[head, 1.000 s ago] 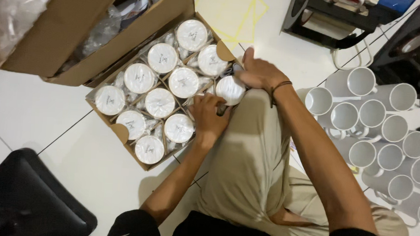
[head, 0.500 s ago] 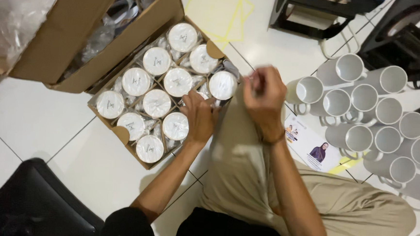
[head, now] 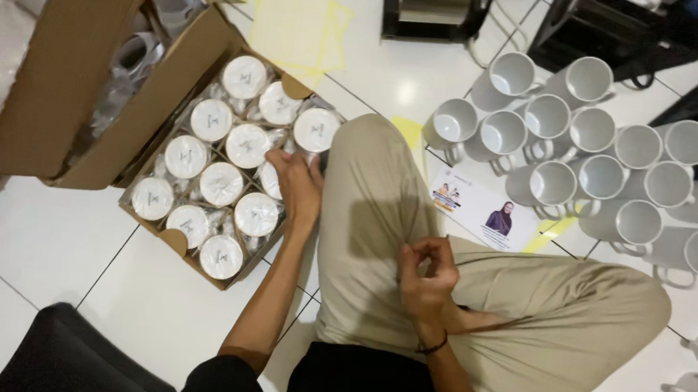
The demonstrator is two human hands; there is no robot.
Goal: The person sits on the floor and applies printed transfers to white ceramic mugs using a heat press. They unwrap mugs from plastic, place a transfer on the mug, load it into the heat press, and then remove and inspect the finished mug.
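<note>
Ten wrapped mugs are sitting in the box while the left hand, fingers spread, is touching one and the right hand, curled empty, is resting on the lap; a careless lift could chip neighbours.

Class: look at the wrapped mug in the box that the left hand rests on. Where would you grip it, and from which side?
Probably from above. The wrapped mug stands upright, packed tight against its neighbours in the cardboard box, so only its round top shows. Put the grip around that top rim, where the left hand already rests.

Bare white mugs on floor, printed leaflet alongside
</note>
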